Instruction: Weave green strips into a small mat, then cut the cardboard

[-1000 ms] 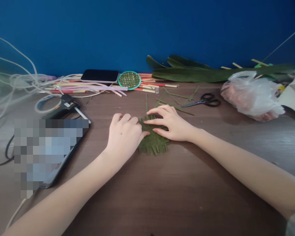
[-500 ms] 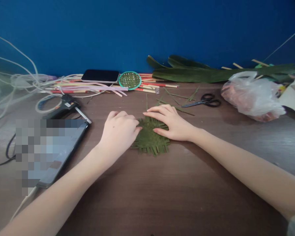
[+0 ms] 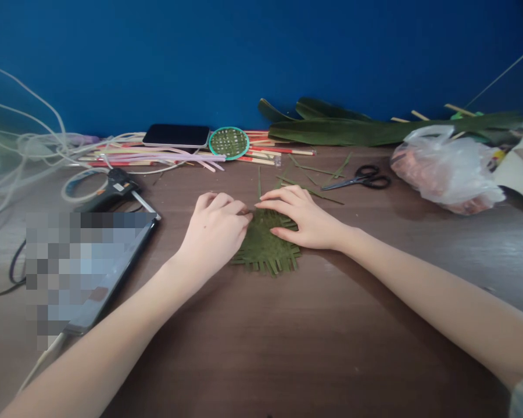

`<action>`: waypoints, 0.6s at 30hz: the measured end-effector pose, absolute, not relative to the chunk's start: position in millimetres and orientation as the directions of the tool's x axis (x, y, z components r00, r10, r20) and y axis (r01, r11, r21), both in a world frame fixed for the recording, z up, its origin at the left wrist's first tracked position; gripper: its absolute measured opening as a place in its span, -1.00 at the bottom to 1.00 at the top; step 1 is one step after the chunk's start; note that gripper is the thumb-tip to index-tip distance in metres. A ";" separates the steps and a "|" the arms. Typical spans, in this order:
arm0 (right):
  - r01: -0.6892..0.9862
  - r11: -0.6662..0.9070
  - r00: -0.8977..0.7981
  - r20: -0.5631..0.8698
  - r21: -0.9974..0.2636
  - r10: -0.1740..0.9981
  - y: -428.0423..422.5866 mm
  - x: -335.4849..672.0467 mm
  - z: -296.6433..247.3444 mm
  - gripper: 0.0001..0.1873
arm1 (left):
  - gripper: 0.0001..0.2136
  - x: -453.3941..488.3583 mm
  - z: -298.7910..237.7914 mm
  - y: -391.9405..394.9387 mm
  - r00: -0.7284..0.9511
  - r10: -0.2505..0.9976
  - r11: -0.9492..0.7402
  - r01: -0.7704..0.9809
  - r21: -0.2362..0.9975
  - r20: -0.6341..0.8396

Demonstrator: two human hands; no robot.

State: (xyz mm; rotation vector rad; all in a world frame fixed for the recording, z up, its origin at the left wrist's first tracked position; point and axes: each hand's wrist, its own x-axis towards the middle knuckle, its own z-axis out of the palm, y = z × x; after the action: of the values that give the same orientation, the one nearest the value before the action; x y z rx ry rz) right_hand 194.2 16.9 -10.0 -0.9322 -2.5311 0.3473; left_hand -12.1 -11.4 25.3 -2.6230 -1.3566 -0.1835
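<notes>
A small mat woven from green leaf strips (image 3: 265, 247) lies on the brown table (image 3: 287, 337) in the middle of the view. My left hand (image 3: 213, 232) rests on the mat's left edge, fingers curled and pinched at its top left corner. My right hand (image 3: 307, 219) lies over the mat's upper right part with fingers stretched flat, pressing it down. The fingertips of both hands nearly meet at the mat's far edge, where one thin strip (image 3: 258, 181) sticks out away from me.
A tablet (image 3: 91, 273) lies at the left, with a glue gun (image 3: 113, 186) and a tape roll (image 3: 83, 183) behind it. Cables, sticks, a phone (image 3: 176, 134) and a round woven disc (image 3: 229, 142) line the back. Scissors (image 3: 361, 178), long leaves (image 3: 375, 130) and a plastic bag (image 3: 448, 171) are at the right.
My left hand slid left off the mat, uncovering more of it, then moved back to pinch at the top left corner. My right hand stayed put.
</notes>
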 end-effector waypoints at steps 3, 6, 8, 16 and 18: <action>0.551 0.747 -0.686 0.309 -0.371 0.659 16.7 194.3 -9.9 -0.55 | -0.79 -12.7 25.2 -9.3 0.570 0.805 -0.562 0.821 -0.097 0.163; 0.541 0.754 -0.687 0.321 -0.372 0.652 16.9 194.8 -10.0 -0.57 | -0.78 -11.8 27.8 -9.2 0.547 0.831 -0.541 0.837 -0.077 0.102; 0.537 0.757 -0.691 0.321 -0.371 0.648 17.1 195.1 -10.2 -0.57 | -0.75 -10.7 30.1 -10.8 0.532 0.844 -0.528 0.846 -0.074 0.068; 0.545 0.757 -0.694 0.312 -0.362 0.649 16.3 194.5 -9.7 -0.58 | -0.61 -10.1 30.8 -15.8 0.531 0.847 -0.526 0.843 -0.109 0.017; 0.543 0.758 -0.696 0.312 -0.361 0.647 16.5 194.7 -10.1 -0.58 | -0.61 -10.6 29.5 -15.5 0.545 0.838 -0.537 0.834 -0.124 0.035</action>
State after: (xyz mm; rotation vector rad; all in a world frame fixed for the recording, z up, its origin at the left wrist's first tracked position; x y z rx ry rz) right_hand 194.7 16.5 -10.1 -0.9039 -2.5320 0.3365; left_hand -10.6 -15.5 29.5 -2.6486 -1.4403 0.0433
